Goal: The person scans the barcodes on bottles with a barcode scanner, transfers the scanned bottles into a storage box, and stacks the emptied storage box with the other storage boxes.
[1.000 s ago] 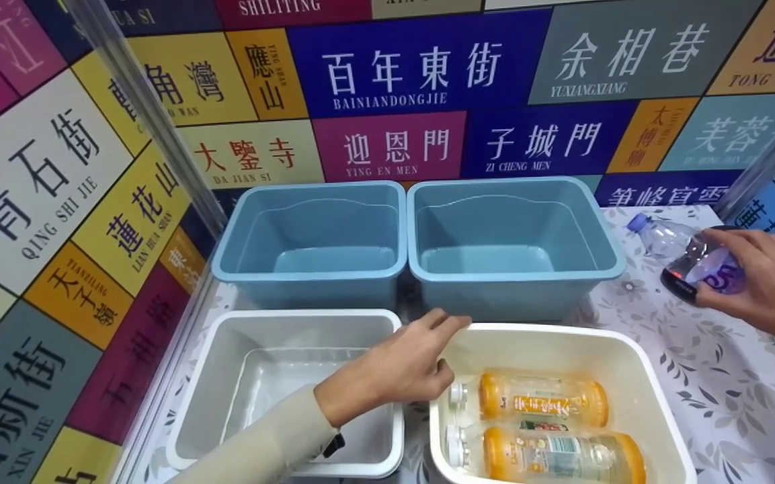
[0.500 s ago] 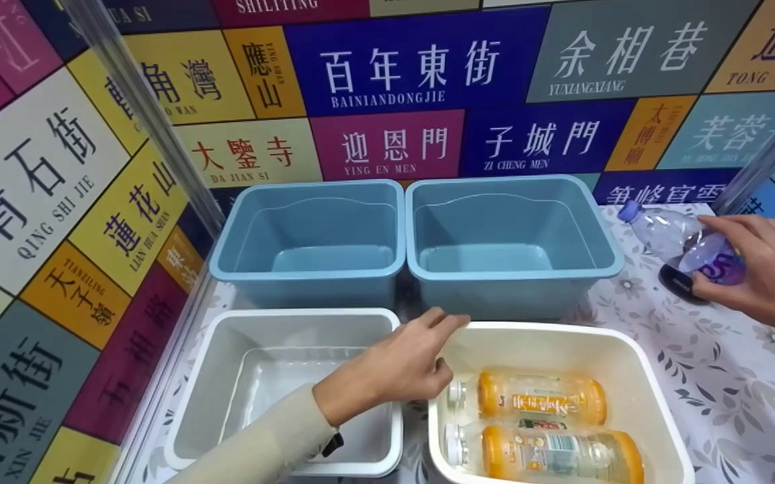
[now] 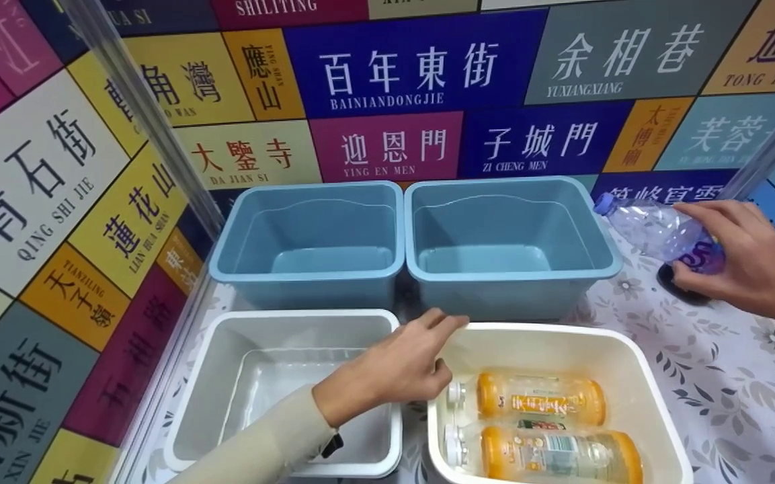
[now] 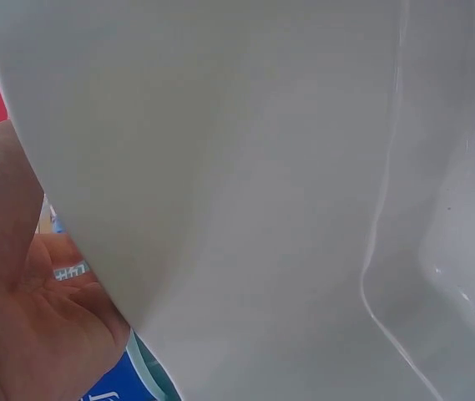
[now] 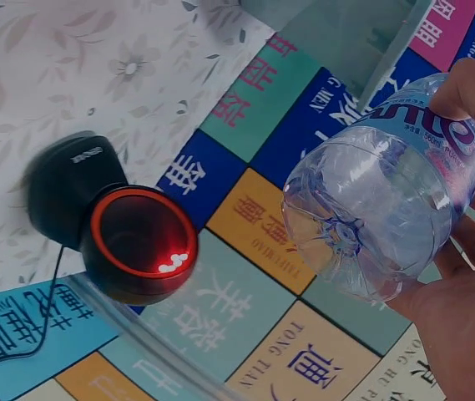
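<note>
In the head view my right hand (image 3: 753, 262) grips a clear plastic water bottle (image 3: 653, 228) around its purple label. The bottle lies nearly sideways, its blue cap overlapping the right rim of the right blue bin (image 3: 515, 296). The right wrist view shows the bottle's ribbed base (image 5: 346, 225) near the fingers. Below the bottle stands a black scanner (image 5: 141, 238) with a glowing red ring, partly hidden in the head view. My left hand (image 3: 394, 366) hovers between the two white bins, fingers loosely bent and fingertips right at the cream-white bin's corner (image 3: 471, 329); nothing shows in it.
Two orange-labelled bottles (image 3: 542, 400) lie in the cream-white bin. A grey-white bin (image 3: 206, 376) stands to its left, and another blue bin (image 3: 306, 289) behind that. Sign-patterned walls (image 3: 421, 67) enclose the flowered tabletop (image 3: 716, 376). The scanner's cable (image 5: 49, 317) trails away.
My right hand has lifted the water bottle off the front of the scanner and carried it left, towards the right blue bin. My left hand has stayed in place.
</note>
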Demonstrator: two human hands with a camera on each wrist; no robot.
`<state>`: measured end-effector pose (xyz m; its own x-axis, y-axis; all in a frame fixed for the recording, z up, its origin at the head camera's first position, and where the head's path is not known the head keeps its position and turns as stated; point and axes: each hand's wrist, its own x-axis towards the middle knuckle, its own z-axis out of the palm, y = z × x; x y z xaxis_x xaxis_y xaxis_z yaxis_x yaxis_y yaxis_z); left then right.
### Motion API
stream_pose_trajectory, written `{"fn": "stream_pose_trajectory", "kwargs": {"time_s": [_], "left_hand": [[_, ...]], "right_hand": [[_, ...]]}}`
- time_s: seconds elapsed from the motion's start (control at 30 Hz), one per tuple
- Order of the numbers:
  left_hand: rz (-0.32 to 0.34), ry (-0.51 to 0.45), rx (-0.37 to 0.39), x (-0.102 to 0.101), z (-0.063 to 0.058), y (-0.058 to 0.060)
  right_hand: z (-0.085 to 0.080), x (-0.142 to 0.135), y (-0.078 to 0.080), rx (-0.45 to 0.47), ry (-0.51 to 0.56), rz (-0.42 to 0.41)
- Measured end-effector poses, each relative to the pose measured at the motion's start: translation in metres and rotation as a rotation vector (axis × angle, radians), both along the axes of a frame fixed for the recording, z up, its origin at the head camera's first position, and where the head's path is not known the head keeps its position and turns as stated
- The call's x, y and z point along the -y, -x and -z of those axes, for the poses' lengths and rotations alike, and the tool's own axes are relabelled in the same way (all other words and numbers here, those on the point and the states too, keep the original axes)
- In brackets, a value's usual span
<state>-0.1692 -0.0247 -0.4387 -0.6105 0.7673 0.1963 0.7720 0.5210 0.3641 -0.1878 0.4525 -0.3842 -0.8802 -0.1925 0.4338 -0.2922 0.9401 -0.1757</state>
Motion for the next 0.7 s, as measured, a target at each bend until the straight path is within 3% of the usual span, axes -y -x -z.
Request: {"fn": "stream_pose_trajectory", "kwargs": {"time_s": [0.33,0.7], "left_hand": [[-0.005,0.01,0.03,0.001,0.0,0.0],[0.015,-0.013,-0.001,0.0,0.001,0.0]], "right_hand": [[-0.019,0.023,0.011,-0.008,-0.027,-0.028],[-0.033,0.04,0.027,-0.029,-0.055,-0.076]]}}
